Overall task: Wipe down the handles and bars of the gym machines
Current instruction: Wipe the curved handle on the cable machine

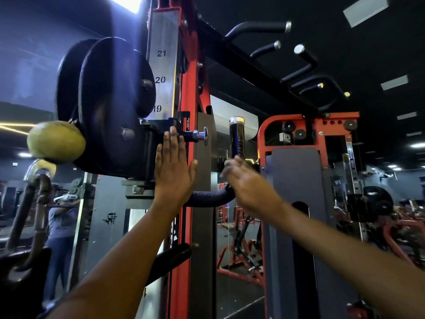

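A black curved handle [236, 139] with a chrome cap rises from the pulley carriage of a red cable machine; its lower bend [207, 198] looks wet with droplets. My left hand [173, 168] lies flat with straight fingers against the carriage bracket beside the red upright [184, 226]. My right hand [245, 180] is blurred and curls round the lower part of the handle; whether it holds a cloth is unclear.
A black pulley wheel [115, 104] with a yellow-green ball stopper [55, 142] hangs at left. A chrome pop pin [202, 135] sticks out by my left fingertips. Pull-up grips [259, 28] run overhead. A second red weight stack [299, 203] stands right; a person [61, 226] is at lower left.
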### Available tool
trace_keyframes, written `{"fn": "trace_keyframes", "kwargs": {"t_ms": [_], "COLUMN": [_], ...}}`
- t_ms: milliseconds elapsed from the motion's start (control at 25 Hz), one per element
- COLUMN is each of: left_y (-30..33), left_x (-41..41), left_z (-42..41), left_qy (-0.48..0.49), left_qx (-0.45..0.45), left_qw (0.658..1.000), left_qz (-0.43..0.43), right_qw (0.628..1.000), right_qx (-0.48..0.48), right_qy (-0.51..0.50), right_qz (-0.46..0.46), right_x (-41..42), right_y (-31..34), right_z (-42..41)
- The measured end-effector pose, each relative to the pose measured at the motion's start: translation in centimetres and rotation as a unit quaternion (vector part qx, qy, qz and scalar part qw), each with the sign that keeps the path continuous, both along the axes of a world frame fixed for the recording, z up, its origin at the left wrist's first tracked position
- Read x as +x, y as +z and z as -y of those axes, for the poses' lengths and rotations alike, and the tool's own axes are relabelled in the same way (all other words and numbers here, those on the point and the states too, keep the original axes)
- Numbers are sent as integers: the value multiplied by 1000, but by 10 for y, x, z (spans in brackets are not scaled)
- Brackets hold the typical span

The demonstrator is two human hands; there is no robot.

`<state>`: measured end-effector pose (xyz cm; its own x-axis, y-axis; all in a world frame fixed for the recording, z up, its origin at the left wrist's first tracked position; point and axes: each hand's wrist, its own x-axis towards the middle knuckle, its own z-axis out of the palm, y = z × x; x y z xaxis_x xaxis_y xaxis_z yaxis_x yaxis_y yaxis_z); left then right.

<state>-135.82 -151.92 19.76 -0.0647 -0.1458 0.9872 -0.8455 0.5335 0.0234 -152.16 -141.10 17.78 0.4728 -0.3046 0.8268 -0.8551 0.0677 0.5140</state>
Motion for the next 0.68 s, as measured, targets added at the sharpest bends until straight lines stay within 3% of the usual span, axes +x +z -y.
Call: {"fn": "trace_keyframes", "kwargs": {"t_ms": [80, 160, 280, 360, 440, 480, 680], "left_y": [0, -1, -3, -2, -2, -2, -2], "left_x": [0, 0, 0, 0, 1, 1, 2], "left_z": [0, 0, 0, 0, -1, -1, -1], "left_qy": [-4, -2, 2, 1, -1, 0, 9], "left_qx": [4, 1, 1, 1, 1, 2, 10], "left_qw": [1000, 1000, 1000, 1000, 1000, 1000, 1000], "left_qz": [0, -1, -1, -1, 3, 5, 12], "right_qw": [999, 987, 976, 982, 996, 998, 980], "right_qx": [8, 83, 51, -19, -13, -9, -60], "right_qy": [39, 110, 163, 129, 61, 52, 136], "right_qz": [37, 87, 136, 138, 63, 46, 132], "right_x": [21, 33, 25, 9, -8, -13, 17], "right_y": [-33, -46, 6, 60, 82, 75, -33], "right_z": [4, 1, -10, -10, 1, 9, 31]}}
